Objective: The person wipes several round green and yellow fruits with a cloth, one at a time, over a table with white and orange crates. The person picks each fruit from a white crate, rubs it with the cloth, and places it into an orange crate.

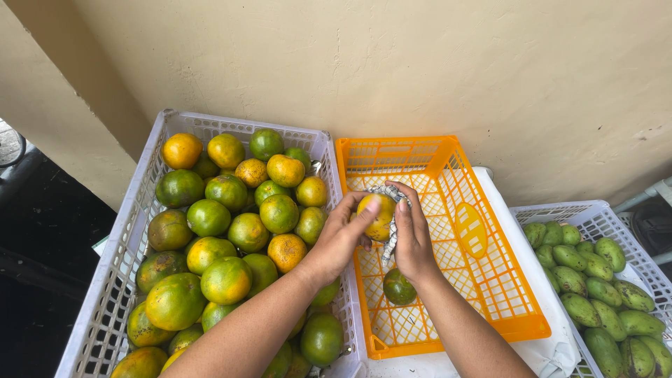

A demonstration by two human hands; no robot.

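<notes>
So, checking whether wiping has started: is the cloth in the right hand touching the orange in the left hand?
Touching. The head view shows the cloth in the right hand pressed against the orange that the left hand holds.

Two bare hands share one yellow-orange round citrus fruit point(378, 217) and one patterned grey-white cloth point(389, 231). Just below that grip lies one dark green round citrus fruit point(400, 287). Three slatted plastic crates stand around it: two white, one orange point(490, 280).

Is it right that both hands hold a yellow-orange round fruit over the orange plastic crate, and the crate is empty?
Not quite: the head view shows one green round fruit lying in the orange plastic crate. Both hands, left hand and right hand, do hold the yellow-orange round fruit.
</notes>
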